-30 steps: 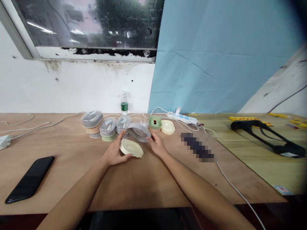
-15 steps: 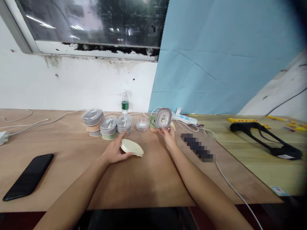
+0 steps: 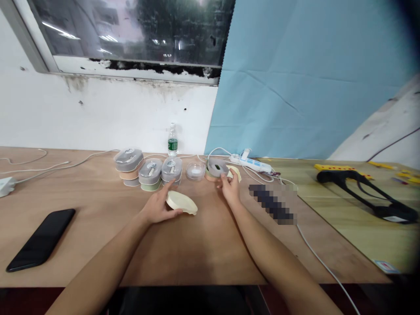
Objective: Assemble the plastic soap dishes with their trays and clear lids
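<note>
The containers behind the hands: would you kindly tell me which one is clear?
It is the small clear tub, standing alone just right of the grey-lidded stacks, which are opaque on top.

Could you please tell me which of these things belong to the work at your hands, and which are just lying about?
Part of the work:
left hand
cream lid
right hand
small cream lid
grey lid
stacked tubs
clear tub

Just lying about:
phone
water bottle
power strip
</note>
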Motion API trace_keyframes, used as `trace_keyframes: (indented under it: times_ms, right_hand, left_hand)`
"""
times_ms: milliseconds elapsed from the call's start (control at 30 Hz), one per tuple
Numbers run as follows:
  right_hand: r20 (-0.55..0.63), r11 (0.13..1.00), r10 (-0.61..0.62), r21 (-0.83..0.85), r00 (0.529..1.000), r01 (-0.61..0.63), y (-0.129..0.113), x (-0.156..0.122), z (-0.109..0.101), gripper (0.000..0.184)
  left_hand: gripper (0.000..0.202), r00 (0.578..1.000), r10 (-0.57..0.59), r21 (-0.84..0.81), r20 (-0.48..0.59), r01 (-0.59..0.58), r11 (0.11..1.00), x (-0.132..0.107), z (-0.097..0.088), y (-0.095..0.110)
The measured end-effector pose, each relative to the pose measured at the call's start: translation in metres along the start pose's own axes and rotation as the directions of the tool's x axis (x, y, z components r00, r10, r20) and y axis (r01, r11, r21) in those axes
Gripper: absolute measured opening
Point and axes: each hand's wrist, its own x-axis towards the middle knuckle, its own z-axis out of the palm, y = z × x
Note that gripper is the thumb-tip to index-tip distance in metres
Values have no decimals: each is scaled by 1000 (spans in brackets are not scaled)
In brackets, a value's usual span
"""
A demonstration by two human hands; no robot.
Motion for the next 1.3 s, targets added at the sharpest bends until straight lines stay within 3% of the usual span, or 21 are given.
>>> trace_keyframes:
  times_ms: [233, 633, 933, 1133, 1233, 1300]
  right_hand:
    - [29, 972, -145, -182, 989, 148, 2, -1, 0, 65]
    - [60, 948, -162, -269, 985, 172, 12, -1, 1, 63]
    - [88, 959, -100, -256, 991, 119, 7, -3, 1, 66]
    - [5, 984, -88, -152, 996, 88, -8, -14, 0, 65]
    - [152, 962, -240, -98, 959, 256, -16, -27, -1, 57]
    - [324, 912, -354, -88, 877, 401, -21, -37, 1, 55]
  left_hand:
    - [100, 1000, -7, -5, 6, 7, 1000, 0, 0, 1]
    - [100, 1000, -23, 8, 8, 23, 1000, 0, 0, 1]
    - [99, 1000, -17, 11, 20, 17, 1000, 0, 0, 0]
    - [82, 998, 61, 38, -29, -60, 997, 1, 2, -3]
    - [72, 993, 76, 34, -94, -73, 997, 1, 1, -4]
    - [71, 988, 39, 16, -149, -37, 999, 1, 0, -6]
